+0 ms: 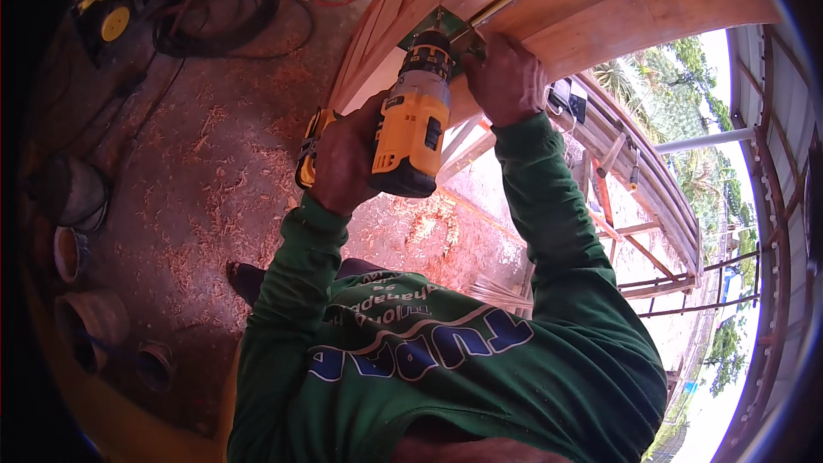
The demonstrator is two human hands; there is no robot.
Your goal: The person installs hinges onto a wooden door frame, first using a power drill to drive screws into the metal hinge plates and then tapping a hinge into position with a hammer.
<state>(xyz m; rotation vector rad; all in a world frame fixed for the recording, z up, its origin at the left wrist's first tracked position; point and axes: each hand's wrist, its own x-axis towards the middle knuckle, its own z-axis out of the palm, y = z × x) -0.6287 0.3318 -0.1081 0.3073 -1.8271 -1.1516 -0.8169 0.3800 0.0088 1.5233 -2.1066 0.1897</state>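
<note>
Along the left edge of the concrete floor (163,240), round containers (103,317) and a yellow-and-black machine (114,23) stand beside a coiled black line (206,51), seemingly set aside to leave standing room amid scattered wood shavings (206,137). A worker's left hand (347,154) is wrapped around the grip of a yellow-and-black drill (413,137), its battery jutting out to the left; the grip itself is mostly hidden, and whether the trigger is pressed cannot be told. The drill's nose points away from the body, toward a flat green piece (418,30) at the near edge of a wooden assembly (639,13), an alignment that appears meant to put the arm behind the bit. The right hand (507,81) is curled at the green piece's right edge, apparently bracing it, though its fingertips are too obscured to confirm a pinch. Farther right, a hammer (611,157) lies across the inner edge of a slatted timber bench (664,197), perhaps parked within reach.
</note>
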